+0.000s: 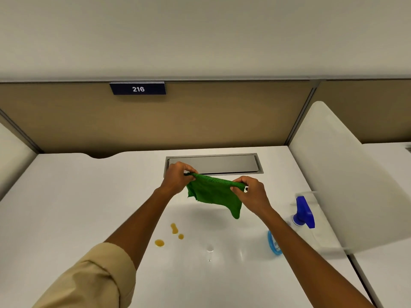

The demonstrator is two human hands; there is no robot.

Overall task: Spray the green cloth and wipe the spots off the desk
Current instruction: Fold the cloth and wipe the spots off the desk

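Note:
The green cloth [213,194] hangs in the air above the white desk [89,196], held by its top edge. My left hand [176,177] pinches its left corner and my right hand [251,192] pinches its right corner. Three amber spots [174,228] lie on the desk below and to the left of the cloth, between my forearms. A spray bottle [301,213] with a blue trigger head stands at the right, beside my right forearm, which hides part of its body.
A grey cable-tray lid [222,163] is set into the desk behind my hands. A white side divider [338,174] stands at the right, a tan partition [200,121] with a "216" sign [138,88] at the back.

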